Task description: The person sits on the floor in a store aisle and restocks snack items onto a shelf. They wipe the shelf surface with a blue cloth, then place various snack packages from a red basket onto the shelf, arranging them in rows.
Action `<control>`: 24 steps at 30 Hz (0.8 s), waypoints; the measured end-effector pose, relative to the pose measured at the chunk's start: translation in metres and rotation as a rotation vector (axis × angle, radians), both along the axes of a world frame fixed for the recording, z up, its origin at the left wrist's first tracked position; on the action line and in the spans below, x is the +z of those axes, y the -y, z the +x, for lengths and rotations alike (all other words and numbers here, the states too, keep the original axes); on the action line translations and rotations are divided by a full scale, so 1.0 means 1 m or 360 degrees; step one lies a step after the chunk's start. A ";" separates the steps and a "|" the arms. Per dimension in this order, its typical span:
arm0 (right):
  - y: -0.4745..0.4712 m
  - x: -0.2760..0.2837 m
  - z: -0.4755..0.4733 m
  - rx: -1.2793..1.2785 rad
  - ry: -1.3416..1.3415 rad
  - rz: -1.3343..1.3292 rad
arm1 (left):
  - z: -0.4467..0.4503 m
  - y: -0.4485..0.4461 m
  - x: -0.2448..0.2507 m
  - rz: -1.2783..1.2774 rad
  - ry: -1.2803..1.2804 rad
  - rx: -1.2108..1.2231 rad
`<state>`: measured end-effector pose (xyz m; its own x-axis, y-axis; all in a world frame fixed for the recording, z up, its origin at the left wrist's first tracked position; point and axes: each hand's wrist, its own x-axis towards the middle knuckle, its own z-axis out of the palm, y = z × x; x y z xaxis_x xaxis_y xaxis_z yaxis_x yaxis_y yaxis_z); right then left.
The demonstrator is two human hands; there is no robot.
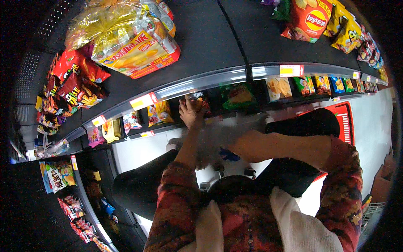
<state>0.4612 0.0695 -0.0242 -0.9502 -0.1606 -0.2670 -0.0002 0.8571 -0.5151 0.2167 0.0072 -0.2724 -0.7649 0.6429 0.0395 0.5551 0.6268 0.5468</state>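
Observation:
My left hand [190, 112] reaches up to the low shelf, its fingers apart against a dark snack bag [201, 100]. Whether they grip the bag or only touch it, I cannot tell. My right hand [244, 146] is blurred over my lap, at a smeared grey thing [222, 134] that looks like a cloth. A dark blue patch [229, 154] shows beside that hand. To the left of my left hand stands a yellow snack bag [160, 113]. On the right is a dim green bag [237, 96].
Above runs a black shelf with a clear price rail [201, 81]. It carries a large bundled snack pack [138, 47], red and dark chip bags [78, 83] and a red Lay's bag [310, 20]. A red basket [346, 123] lies by my right knee. Another shelf [91, 195] stands left.

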 end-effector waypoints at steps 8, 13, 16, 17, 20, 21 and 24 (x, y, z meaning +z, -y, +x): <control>0.007 0.001 0.001 0.0084 0.0408 0.0051 | 0.002 -0.005 -0.008 -0.0312 0.0109 -0.0034; 0.008 0.005 0.004 0.0082 0.0391 0.0071 | -0.006 -0.004 -0.018 -0.0233 0.0080 -0.0098; 0.006 0.004 0.006 0.0058 0.0349 -0.0009 | -0.010 -0.003 -0.025 -0.0151 0.0010 -0.0204; 0.006 0.004 0.006 0.0034 0.0331 -0.0020 | -0.010 -0.003 -0.026 -0.0106 -0.0015 -0.0205; 0.007 0.001 0.003 0.0075 0.0421 0.0003 | -0.009 -0.004 -0.022 -0.0097 -0.0040 -0.0230; 0.007 0.001 0.003 0.0091 0.0434 0.0015 | -0.008 -0.006 -0.018 -0.0008 -0.0155 -0.0208; 0.008 0.001 0.003 0.0107 0.0385 0.0041 | 0.001 -0.013 -0.010 0.0273 -0.0535 -0.0226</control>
